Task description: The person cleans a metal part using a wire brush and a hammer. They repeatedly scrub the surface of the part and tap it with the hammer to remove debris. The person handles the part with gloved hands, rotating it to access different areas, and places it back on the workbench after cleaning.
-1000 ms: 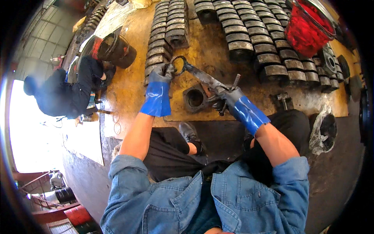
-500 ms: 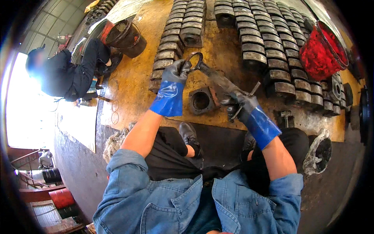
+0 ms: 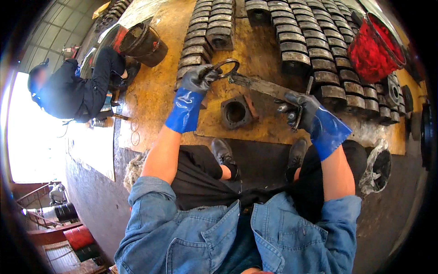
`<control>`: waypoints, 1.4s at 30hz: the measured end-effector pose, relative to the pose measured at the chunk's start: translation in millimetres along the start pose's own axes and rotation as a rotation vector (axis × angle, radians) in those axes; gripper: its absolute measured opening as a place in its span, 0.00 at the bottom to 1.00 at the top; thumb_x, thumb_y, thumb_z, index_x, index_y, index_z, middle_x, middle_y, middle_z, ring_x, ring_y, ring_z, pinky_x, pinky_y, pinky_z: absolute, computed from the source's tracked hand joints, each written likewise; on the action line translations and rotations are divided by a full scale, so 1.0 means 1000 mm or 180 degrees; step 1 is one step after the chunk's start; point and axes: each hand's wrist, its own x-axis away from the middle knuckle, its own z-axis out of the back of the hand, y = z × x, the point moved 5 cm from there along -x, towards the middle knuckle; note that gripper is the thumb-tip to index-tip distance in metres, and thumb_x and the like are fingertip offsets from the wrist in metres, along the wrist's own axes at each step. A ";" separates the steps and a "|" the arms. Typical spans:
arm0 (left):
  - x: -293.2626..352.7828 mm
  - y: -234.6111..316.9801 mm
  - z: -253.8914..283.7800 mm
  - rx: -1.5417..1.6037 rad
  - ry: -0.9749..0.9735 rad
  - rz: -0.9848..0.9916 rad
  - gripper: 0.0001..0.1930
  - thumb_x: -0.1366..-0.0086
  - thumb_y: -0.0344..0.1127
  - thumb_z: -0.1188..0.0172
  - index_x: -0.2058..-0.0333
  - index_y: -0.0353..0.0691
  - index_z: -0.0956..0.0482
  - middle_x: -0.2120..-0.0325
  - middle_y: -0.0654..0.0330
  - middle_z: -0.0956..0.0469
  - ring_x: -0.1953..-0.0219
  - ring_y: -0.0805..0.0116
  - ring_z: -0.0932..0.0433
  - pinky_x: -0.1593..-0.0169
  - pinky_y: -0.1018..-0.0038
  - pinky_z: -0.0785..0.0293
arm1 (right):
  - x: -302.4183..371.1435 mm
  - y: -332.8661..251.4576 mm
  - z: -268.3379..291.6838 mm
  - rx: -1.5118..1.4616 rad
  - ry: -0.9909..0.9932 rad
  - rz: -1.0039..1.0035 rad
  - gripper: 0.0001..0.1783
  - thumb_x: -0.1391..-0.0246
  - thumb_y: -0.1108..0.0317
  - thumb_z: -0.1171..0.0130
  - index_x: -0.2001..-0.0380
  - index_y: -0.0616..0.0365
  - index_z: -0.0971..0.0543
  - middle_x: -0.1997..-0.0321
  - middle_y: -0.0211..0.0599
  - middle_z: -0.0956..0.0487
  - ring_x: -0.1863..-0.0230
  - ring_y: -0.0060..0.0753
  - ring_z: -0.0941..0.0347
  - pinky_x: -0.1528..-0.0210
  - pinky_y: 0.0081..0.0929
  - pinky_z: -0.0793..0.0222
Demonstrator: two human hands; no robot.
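My left hand point(image 3: 199, 78), in a grey-and-blue rubber glove, pinches a thin dark metal ring point(image 3: 237, 68) at its left edge. From my right hand point(image 3: 305, 108), gloved alike, a long flat metal blade point(image 3: 262, 86) reaches left, its stained tip just below the ring. Whether tip and ring touch I cannot tell. A thin metal rod point(image 3: 310, 85) also sticks up from the right hand, crossing the blade's grip end. Below and between the hands, a dark square metal block point(image 3: 247, 109) with a round bore sits on the yellowish board.
Rows of similar blocks point(image 3: 292, 48) stand at the far right, with more rows point(image 3: 194, 50) farther left. A bucket point(image 3: 153, 52) is at the far left, near a seated person in dark clothes. A red-lined basket point(image 3: 376, 52) stands at right, above a plastic-lined container point(image 3: 378, 171).
My right hand has moved right and slightly up with the blade and rod, and the blade lies flatter. My left hand has shifted slightly left, and the ring now shows more of its round opening.
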 end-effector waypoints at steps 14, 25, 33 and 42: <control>0.002 -0.003 0.000 0.0173 -0.0510 -0.0124 0.13 0.36 0.30 0.44 0.56 0.29 0.24 0.65 0.59 0.19 0.63 0.72 0.23 0.58 0.78 0.27 | 0.011 -0.004 0.002 0.0058 -0.0119 -0.0140 0.18 0.39 0.60 0.50 0.52 0.60 0.26 0.72 0.33 0.21 0.83 0.18 0.32 0.81 0.19 0.35; -0.003 -0.010 -0.001 0.1065 -0.0236 0.0060 0.14 0.34 0.35 0.45 0.56 0.30 0.24 0.62 0.56 0.21 0.62 0.70 0.23 0.57 0.74 0.26 | 0.002 0.006 0.013 -0.0467 -0.0394 -0.0579 0.16 0.40 0.59 0.49 0.54 0.56 0.26 0.71 0.35 0.20 0.84 0.20 0.33 0.81 0.24 0.34; 0.003 -0.002 -0.003 0.2024 0.0029 0.0605 0.15 0.33 0.38 0.45 0.55 0.32 0.25 0.61 0.57 0.21 0.62 0.70 0.24 0.57 0.73 0.26 | -0.002 0.015 0.011 -0.0585 -0.0245 -0.0405 0.17 0.42 0.56 0.47 0.57 0.56 0.25 0.74 0.37 0.20 0.85 0.22 0.32 0.83 0.25 0.34; -0.010 -0.031 0.004 0.1170 0.0181 -0.0396 0.19 0.39 0.38 0.42 0.49 0.43 0.27 0.54 0.52 0.25 0.52 0.54 0.26 0.50 0.64 0.28 | 0.003 0.009 -0.011 -0.0589 -0.0319 -0.0090 0.15 0.42 0.54 0.46 0.57 0.52 0.26 0.77 0.35 0.23 0.87 0.22 0.36 0.84 0.22 0.38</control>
